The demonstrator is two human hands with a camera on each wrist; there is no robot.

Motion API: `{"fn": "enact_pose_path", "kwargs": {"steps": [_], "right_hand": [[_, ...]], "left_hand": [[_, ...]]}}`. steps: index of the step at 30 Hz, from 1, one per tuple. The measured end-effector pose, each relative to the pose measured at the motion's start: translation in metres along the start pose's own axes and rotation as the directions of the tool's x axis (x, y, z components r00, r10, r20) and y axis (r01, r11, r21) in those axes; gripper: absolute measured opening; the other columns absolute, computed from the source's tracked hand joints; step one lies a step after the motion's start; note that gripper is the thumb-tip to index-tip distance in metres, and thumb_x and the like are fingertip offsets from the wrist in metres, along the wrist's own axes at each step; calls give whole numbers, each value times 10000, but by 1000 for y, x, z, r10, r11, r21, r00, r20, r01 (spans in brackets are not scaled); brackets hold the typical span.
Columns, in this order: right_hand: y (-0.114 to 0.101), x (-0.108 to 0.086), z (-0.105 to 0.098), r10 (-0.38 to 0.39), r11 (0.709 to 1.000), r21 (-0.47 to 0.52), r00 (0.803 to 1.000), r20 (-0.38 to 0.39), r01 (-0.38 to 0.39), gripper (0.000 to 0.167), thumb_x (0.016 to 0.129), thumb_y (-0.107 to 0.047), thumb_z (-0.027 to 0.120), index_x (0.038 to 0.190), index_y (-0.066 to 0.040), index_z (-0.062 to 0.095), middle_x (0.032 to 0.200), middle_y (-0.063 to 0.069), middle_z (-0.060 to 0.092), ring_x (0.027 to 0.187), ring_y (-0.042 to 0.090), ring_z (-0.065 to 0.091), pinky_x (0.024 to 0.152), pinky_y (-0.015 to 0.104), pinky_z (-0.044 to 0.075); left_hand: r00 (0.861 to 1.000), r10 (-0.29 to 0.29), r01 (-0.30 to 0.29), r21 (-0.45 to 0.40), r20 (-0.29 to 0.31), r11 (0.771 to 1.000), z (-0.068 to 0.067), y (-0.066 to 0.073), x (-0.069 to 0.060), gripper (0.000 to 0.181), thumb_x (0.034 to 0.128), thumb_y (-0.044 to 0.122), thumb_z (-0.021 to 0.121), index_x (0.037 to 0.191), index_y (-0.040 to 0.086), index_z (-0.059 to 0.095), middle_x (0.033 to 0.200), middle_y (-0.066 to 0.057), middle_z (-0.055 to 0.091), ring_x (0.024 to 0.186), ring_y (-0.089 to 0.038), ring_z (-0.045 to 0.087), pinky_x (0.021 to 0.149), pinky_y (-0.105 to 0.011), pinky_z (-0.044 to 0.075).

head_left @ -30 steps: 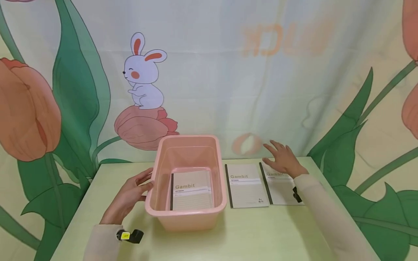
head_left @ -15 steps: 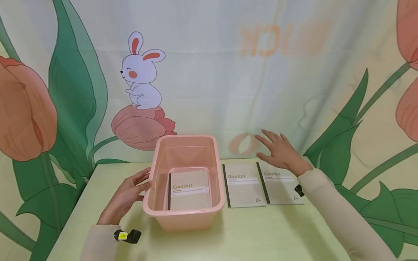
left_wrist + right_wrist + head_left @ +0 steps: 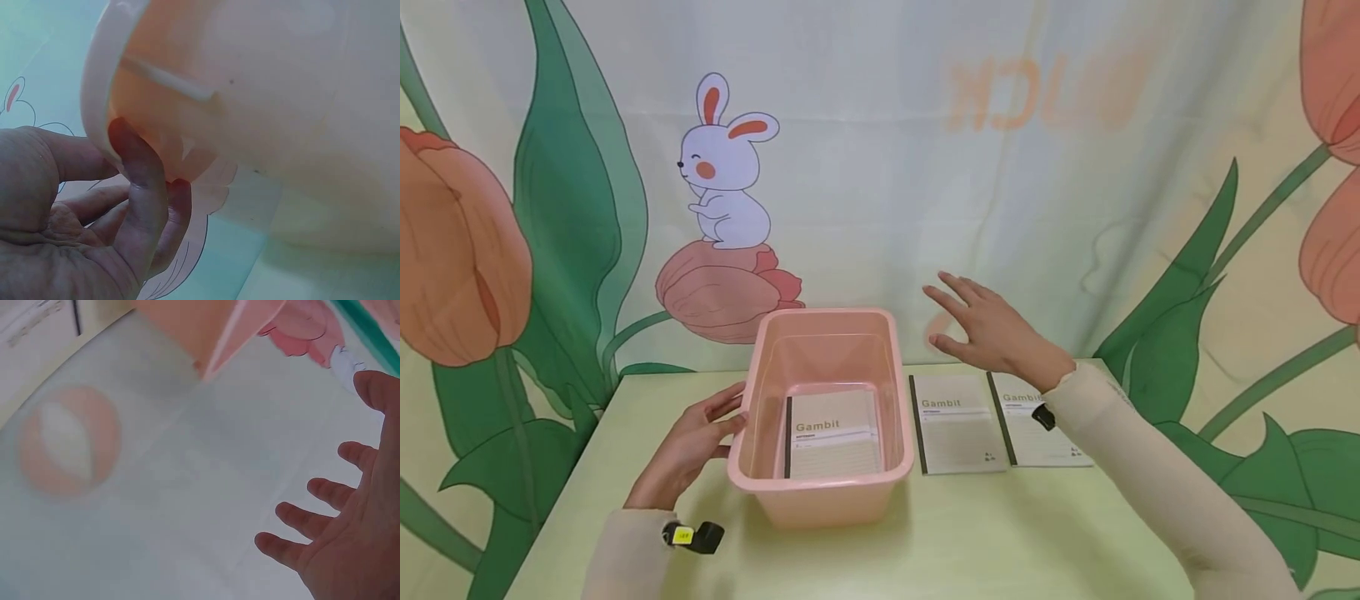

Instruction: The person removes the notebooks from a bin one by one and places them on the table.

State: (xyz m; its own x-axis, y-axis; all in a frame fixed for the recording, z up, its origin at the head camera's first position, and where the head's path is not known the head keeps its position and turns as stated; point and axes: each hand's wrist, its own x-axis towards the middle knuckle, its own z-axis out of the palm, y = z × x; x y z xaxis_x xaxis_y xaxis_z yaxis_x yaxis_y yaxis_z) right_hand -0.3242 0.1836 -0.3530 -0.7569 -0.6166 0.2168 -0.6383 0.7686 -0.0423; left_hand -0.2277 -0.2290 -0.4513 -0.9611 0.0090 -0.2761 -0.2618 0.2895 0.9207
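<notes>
Worktop (image 3: 985,533) below L grip (image 3: 688,446) + R grip (image 3: 992,329), pink tub (image 3: 827,507) just R of L grip, its rim (image 3: 100,78) pinched there, Gambit nbk (image 3: 831,437) inside tub, mid nbk (image 3: 958,442) & far-R nbk (image 3: 1041,450) below R grip, fingers (image 3: 306,521) spread.

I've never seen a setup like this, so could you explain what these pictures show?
There's no machine here: just a person's two bare hands. The wide picture comes from a camera on the head, looking forward and down; the two close-ups come from cameras on the wrists. On the table stands a pink bin with at least one notebook inside. Two other notebooks lie side by side to its right. The left hand grips the bin at its rim. The right hand is raised, fingers spread, holding nothing. Behind is a backdrop printed with flowers and a rabbit.
</notes>
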Motion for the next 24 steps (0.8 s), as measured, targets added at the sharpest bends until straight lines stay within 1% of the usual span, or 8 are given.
{"fn": "enact_pose_path", "kwargs": {"steps": [7,10,13,15,17,18,20,24], "right_hand": [[-40,24,-1,-88,996,32,996,13,88,708,982,-561,463,1578,-289,195,1656,56,170,1501,294,252,1201,521,256],[-57,37,1,-108,992,76,993,45,105,716,977,-576,455,1578,-288,194,1658,46,168,1504,288,250,1205,520,256],[-72,53,4,-101,978,195,988,118,77,728,964,-595,457,1576,-299,198,1659,26,164,1505,282,252,1197,521,280],[-80,64,8,-93,961,274,981,171,43,735,957,-602,460,1575,-303,197,1659,14,164,1500,272,267,1187,511,305],[-86,75,13,-86,946,325,973,215,12,737,953,-592,474,1573,-299,205,1654,15,180,1485,261,305,1173,497,335],[-90,81,16,-83,942,334,968,235,-1,737,954,-584,481,1574,-295,207,1652,17,187,1476,258,323,1169,495,343],[-97,92,23,-84,945,328,960,266,-8,741,953,-575,484,1576,-288,203,1647,25,202,1461,258,351,1160,491,356],[-114,110,37,-71,962,272,942,327,-22,746,949,-576,480,1579,-309,183,1644,7,216,1457,238,364,1142,482,377]], "left_hand": [[1000,-15,15,-5,2,1000,7,-3,0,630,1007,213,549,1568,202,263,1598,-171,307,1338,-420,483,885,-438,586],[1000,-17,17,-1,-1,1000,9,-2,0,630,1008,211,547,1568,199,261,1597,-179,305,1335,-424,483,890,-453,583],[1000,-22,22,2,-4,1000,10,0,1,628,1009,208,543,1569,196,259,1597,-183,302,1332,-425,485,896,-459,579],[1000,-24,24,2,-7,1000,10,1,3,628,1008,206,545,1568,198,261,1597,-178,304,1336,-422,482,894,-456,580],[1000,-20,20,-2,-7,1000,9,2,4,630,1007,208,548,1568,202,261,1598,-171,307,1342,-419,478,896,-453,580],[1000,-14,14,-1,-3,1000,9,2,5,635,1006,217,551,1569,200,257,1599,-172,304,1346,-420,472,899,-453,579],[1000,-11,11,0,-3,1000,8,2,5,641,1004,225,556,1570,204,256,1600,-168,305,1351,-419,469,905,-456,576],[1000,-25,25,9,-8,1000,3,-2,-1,646,1005,228,553,1572,204,246,1603,-176,294,1349,-420,473,914,-460,571]]}}
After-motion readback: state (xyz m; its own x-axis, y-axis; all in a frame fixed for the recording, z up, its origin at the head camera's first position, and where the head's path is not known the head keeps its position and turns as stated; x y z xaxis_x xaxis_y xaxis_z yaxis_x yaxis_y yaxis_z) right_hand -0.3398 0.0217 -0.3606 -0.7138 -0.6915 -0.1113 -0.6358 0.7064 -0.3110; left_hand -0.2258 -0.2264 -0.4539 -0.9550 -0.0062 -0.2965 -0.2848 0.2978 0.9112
